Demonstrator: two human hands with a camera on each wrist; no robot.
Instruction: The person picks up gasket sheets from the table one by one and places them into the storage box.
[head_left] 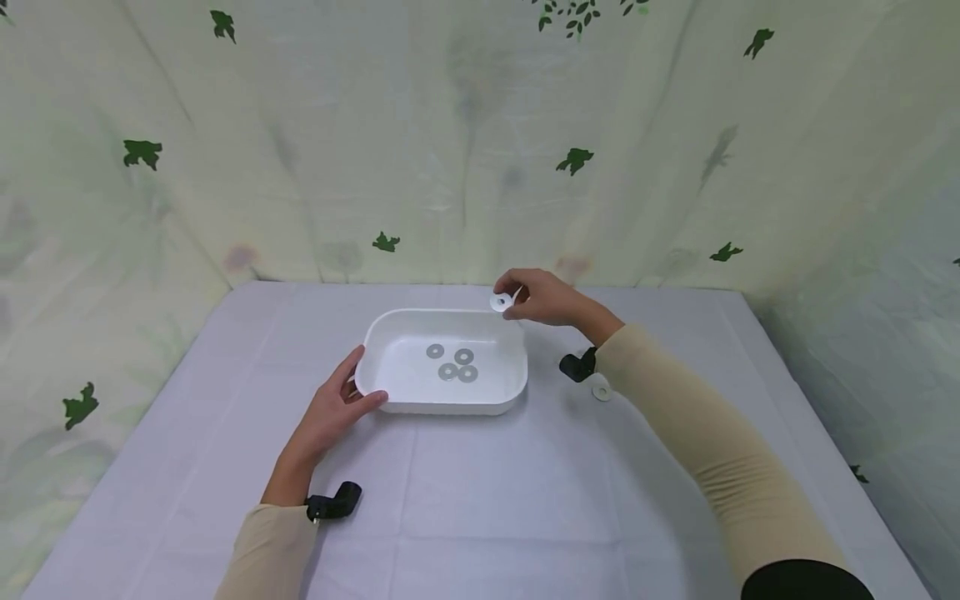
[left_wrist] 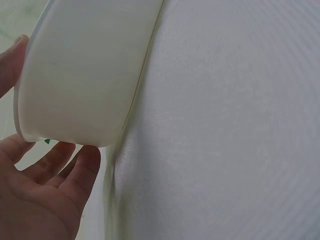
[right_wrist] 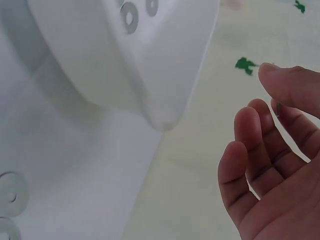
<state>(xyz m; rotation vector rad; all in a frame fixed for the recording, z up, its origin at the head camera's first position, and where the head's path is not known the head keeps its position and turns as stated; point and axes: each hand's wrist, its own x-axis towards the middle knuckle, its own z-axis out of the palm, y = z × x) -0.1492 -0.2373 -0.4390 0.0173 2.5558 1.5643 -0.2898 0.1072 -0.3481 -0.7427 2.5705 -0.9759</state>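
Note:
A white oblong plastic tub (head_left: 442,407) stands on the table, with several flat grey washers (head_left: 468,374) lying on its floor. My left hand (head_left: 324,419) grips the tub's near left corner, the thumb at the rim and the fingers against the outer end wall (left_wrist: 75,85). Over the tub's far right corner, my right hand (head_left: 549,298) pinches a pale washer (head_left: 495,305) between thumb and fingers. In the right wrist view only a thin edge of that washer (right_wrist: 278,109) shows.
Right of the tub, partly behind the right wrist's black camera (head_left: 577,367), a washer (head_left: 602,398) lies on the white tablecloth (head_left: 510,500). The right wrist view shows two washers (right_wrist: 22,196) there. A pale curtain (head_left: 450,125) with green leaf prints hangs beyond the table's far edge.

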